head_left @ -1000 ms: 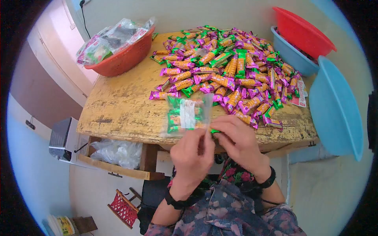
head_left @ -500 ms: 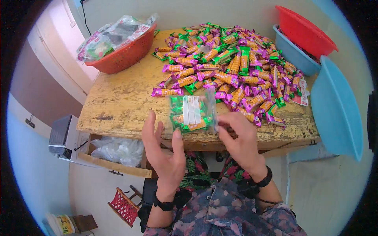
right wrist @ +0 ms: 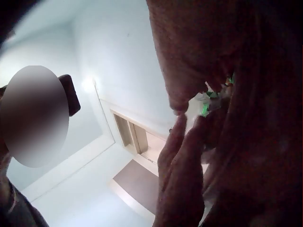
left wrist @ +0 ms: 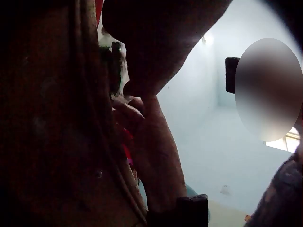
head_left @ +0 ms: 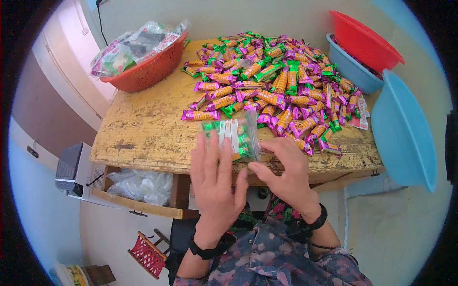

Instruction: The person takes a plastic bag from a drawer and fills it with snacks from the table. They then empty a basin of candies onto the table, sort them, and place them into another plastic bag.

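Observation:
A clear zip bag with a white label lies near the table's front edge, holding several green-wrapped snack bars. My left hand rests over the bag's left and front part with straight, spread fingers that hide some of it. At the bag's right edge, my right hand holds the corner between thumb and fingers. The thumbs of both hands are close together. In the left wrist view the right hand shows dark beside the bag; the right wrist view shows the left hand and a bit of green wrapper.
Behind the bag spreads a big pile of purple- and green-wrapped snack bars on the worn yellow table. A red basket with plastic packaging stands back left. Red and blue basins are at right. An open drawer holds clear bags.
My left hand let go of the bag's front right corner, swung left with spread fingers, then came down flat onto the bag. My right hand stayed at the right edge.

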`<state>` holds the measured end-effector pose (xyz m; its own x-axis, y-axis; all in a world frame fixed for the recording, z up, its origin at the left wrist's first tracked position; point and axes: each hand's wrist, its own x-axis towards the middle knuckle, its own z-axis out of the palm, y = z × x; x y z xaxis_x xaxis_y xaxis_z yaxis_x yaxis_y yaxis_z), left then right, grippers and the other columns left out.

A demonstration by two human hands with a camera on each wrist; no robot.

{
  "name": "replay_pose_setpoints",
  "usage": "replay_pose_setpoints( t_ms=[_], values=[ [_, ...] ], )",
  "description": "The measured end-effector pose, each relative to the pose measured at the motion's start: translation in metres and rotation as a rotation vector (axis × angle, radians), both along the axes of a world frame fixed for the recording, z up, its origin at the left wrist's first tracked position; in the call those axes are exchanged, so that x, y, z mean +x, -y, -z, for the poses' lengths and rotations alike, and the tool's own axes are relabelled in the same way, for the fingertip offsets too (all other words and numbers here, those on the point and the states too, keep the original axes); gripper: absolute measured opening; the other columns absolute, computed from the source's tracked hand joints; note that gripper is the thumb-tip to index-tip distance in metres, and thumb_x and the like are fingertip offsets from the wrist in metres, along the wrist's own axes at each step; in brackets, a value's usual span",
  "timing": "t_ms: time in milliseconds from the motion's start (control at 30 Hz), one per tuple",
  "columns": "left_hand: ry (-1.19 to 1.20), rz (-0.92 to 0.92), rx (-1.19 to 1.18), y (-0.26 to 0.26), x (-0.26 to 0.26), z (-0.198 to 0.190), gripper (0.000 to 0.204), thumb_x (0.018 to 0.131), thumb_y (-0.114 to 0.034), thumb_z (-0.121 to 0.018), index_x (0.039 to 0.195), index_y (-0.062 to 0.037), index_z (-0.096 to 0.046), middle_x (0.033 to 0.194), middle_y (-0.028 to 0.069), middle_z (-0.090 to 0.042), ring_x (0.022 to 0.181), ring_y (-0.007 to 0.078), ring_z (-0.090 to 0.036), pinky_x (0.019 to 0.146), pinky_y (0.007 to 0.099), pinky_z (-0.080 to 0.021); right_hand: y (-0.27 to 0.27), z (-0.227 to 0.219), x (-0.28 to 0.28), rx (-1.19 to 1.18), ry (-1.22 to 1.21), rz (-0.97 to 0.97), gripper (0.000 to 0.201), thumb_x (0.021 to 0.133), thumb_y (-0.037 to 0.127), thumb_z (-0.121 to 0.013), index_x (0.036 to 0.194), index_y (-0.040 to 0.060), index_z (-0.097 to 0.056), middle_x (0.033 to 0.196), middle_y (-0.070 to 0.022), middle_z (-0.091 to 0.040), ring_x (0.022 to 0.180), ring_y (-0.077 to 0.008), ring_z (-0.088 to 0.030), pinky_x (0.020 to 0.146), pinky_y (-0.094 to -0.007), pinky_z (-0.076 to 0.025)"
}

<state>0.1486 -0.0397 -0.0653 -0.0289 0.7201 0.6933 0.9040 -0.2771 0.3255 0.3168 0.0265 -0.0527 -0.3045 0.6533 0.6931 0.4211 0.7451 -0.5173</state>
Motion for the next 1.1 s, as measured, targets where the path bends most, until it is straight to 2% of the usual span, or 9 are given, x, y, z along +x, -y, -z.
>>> replay_pose_setpoints(
  t_ms=[133,233,367,433,533,667,767,933,1100],
  values=[
    [0.020,0.070,-0.100,-0.005,0.005,0.014,0.073,0.090,-0.016,-0.075,0.153,0.0021,-0.044,0.159,0.0208,-0.044,0.151,0.0444,-0.034,0.122,0.0584,-0.026,-0.009,0.008,-0.008,-0.013,-0.026,0.011,0.021,0.087,0.018,-0.080,0.100,0.0036,-0.071,0.090,-0.0131,-0.069,0.081,-0.0315,-0.067,0.069,-0.0419,-0.053],
    [0.051,0.046,-0.074,-0.004,0.006,0.011,0.077,0.088,-0.019,-0.078,0.154,0.0021,-0.043,0.158,0.0198,-0.045,0.152,0.0443,-0.033,0.122,0.0612,-0.025,-0.003,-0.009,-0.008,-0.334,-0.116,-0.077,0.017,0.088,0.016,-0.078,0.096,0.0033,-0.070,0.084,-0.0131,-0.067,0.071,-0.0288,-0.067,0.063,-0.0403,-0.052],
    [0.031,-0.006,0.005,-0.005,0.002,-0.003,0.084,0.084,-0.018,-0.083,0.154,0.0018,-0.041,0.158,0.0200,-0.044,0.152,0.0438,-0.032,0.121,0.0628,-0.025,-0.006,-0.039,-0.017,-0.301,-0.122,-0.138,0.015,0.089,0.015,-0.076,0.095,0.0034,-0.069,0.079,-0.0122,-0.066,0.066,-0.0260,-0.067,0.060,-0.0392,-0.052],
    [0.051,-0.003,0.094,-0.014,0.003,-0.011,0.081,0.082,-0.015,-0.084,0.151,0.0018,-0.045,0.154,0.0203,-0.050,0.147,0.0443,-0.040,0.119,0.0598,-0.032,-0.010,-0.056,-0.021,-0.298,-0.111,-0.178,0.015,0.090,0.015,-0.076,0.095,0.0039,-0.068,0.078,-0.0116,-0.065,0.068,-0.0247,-0.068,0.061,-0.0383,-0.052],
    [0.262,0.075,0.061,-0.022,0.000,-0.006,0.070,0.083,-0.009,-0.082,0.145,0.0014,-0.051,0.143,0.0177,-0.059,0.134,0.0380,-0.055,0.111,0.0504,-0.044,-0.013,-0.079,-0.023,-0.184,-0.008,-0.232,0.017,0.090,0.009,-0.077,0.103,0.0001,-0.071,0.090,-0.0042,-0.071,0.073,-0.0090,-0.064,0.062,-0.0265,-0.050],
    [0.960,0.247,-0.149,-0.024,0.001,-0.016,0.051,0.089,-0.005,-0.079,0.135,-0.0014,-0.060,0.128,0.0101,-0.068,0.116,0.0225,-0.066,0.101,0.0384,-0.051,-0.013,-0.094,-0.019,-0.048,-0.230,-0.140,0.027,0.088,0.009,-0.078,0.114,0.0026,-0.070,0.103,-0.0041,-0.073,0.086,-0.0102,-0.066,0.069,-0.0262,-0.051],
    [1.279,0.471,-0.094,-0.025,-0.004,-0.009,0.051,0.089,-0.001,-0.076,0.136,-0.0019,-0.058,0.129,0.0078,-0.067,0.115,0.0202,-0.066,0.099,0.0376,-0.053,-0.024,-0.076,0.003,-0.057,-0.245,-0.081,0.047,0.085,0.010,-0.082,0.128,0.0051,-0.066,0.119,-0.0056,-0.070,0.103,-0.0137,-0.067,0.083,-0.0279,-0.052],
    [1.378,0.577,-0.086,-0.022,-0.005,-0.004,0.057,0.085,0.000,-0.079,0.137,-0.0004,-0.056,0.126,0.0068,-0.067,0.116,0.0166,-0.064,0.100,0.0319,-0.051,-0.014,-0.053,0.010,-0.365,-0.218,-0.265,0.074,0.082,0.016,-0.085,0.149,0.0078,-0.052,0.140,-0.0115,-0.061,0.127,-0.0243,-0.062,0.107,-0.0376,-0.049],
    [1.242,0.563,-0.251,-0.026,-0.017,-0.008,0.069,0.083,-0.003,-0.082,0.145,-0.0001,-0.051,0.137,0.0097,-0.061,0.125,0.0204,-0.060,0.107,0.0369,-0.049,-0.021,-0.050,0.018,-0.395,-0.227,-0.378,0.076,0.082,0.013,-0.085,0.149,0.0045,-0.052,0.139,-0.0104,-0.062,0.128,-0.0211,-0.061,0.110,-0.0386,-0.047]
  ],
)
